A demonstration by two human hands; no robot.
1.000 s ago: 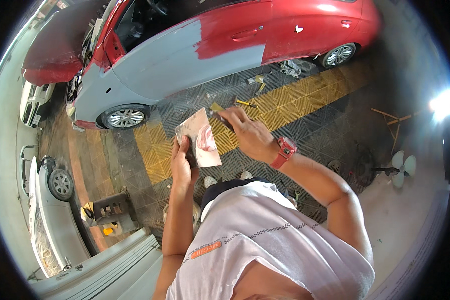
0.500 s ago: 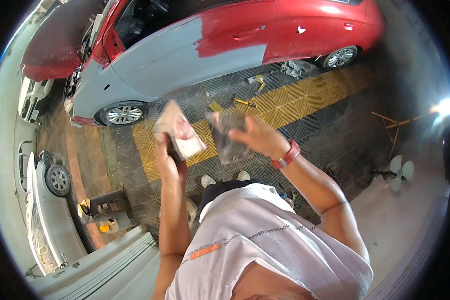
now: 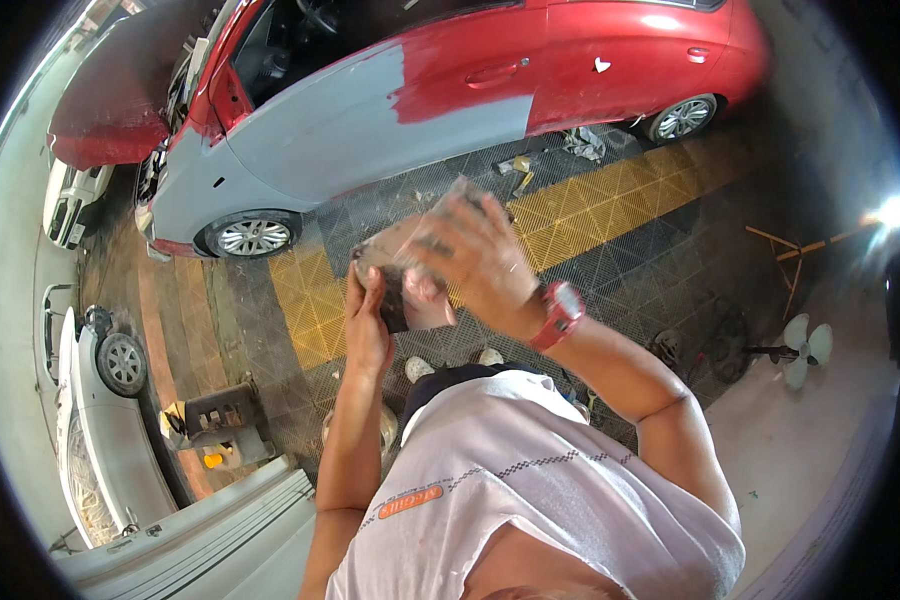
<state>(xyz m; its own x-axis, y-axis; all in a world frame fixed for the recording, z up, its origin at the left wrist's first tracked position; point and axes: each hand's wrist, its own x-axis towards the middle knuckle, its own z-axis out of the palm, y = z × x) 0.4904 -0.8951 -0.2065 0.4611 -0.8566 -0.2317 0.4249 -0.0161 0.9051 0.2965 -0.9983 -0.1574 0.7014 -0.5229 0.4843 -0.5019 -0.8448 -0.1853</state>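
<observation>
My left hand (image 3: 370,325) is closed around the edge of a pale flat mixing board (image 3: 385,243) with a smear of pink paste (image 3: 425,290) on it. A dark patch shows on the board beside my left fingers. My right hand (image 3: 480,255), blurred by motion and with a red watch on its wrist, reaches over the board. It holds a thin greyish flat sheet (image 3: 460,187), whose corner shows beyond my fingers. The rest of that sheet is hidden behind the hand. Both hands are in front of my body, above the floor.
A red car (image 3: 610,65) with grey-coated door and fender stands ahead. Scraps and tools (image 3: 520,170) lie on the tiled floor (image 3: 600,205), near a crumpled rag (image 3: 585,145). A bright lamp on a stand (image 3: 795,250) and a fan (image 3: 808,350) are at right, a grey cart (image 3: 225,420) at left.
My hands have come together. The board has moved right and turned, and my right hand has moved left over it with the greyish sheet.
</observation>
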